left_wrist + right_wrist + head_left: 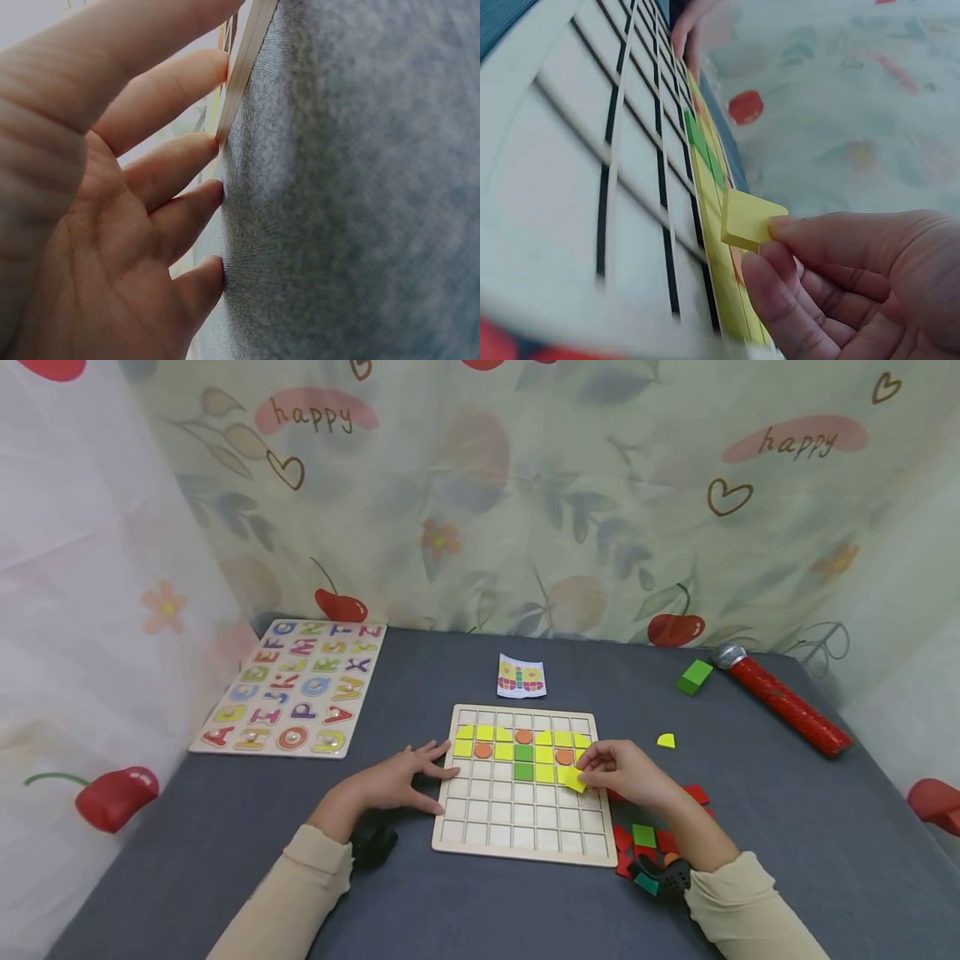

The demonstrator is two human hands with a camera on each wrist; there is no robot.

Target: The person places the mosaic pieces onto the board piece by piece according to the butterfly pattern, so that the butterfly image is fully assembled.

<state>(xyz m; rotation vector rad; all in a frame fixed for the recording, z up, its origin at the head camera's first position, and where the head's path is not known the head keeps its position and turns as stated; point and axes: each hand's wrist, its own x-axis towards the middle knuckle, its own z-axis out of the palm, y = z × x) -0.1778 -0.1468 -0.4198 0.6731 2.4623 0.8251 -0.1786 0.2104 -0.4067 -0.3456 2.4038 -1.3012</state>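
A wooden grid board (489,836) lies on the dark table. Its upper rows hold yellow tiles, orange round pieces and a green column. My right hand (626,772) pinches a yellow square tile (750,217) between thumb and fingers, over the board's right side. In the head view that yellow tile looks tilted against the grid. My left hand (393,778) has its fingers spread along the board's left edge. Seen from the left wrist, fingertips (208,142) touch the wooden rim (244,75) and the cloth. Behind the board lies a picture card (521,678) with a butterfly pattern.
Red, green and other loose pieces (643,836) lie under and beside my right wrist. A yellow quarter-round piece (666,741), a green block (694,677) and a red microphone (783,702) are at the right. An alphabet puzzle board (292,689) lies at the back left.
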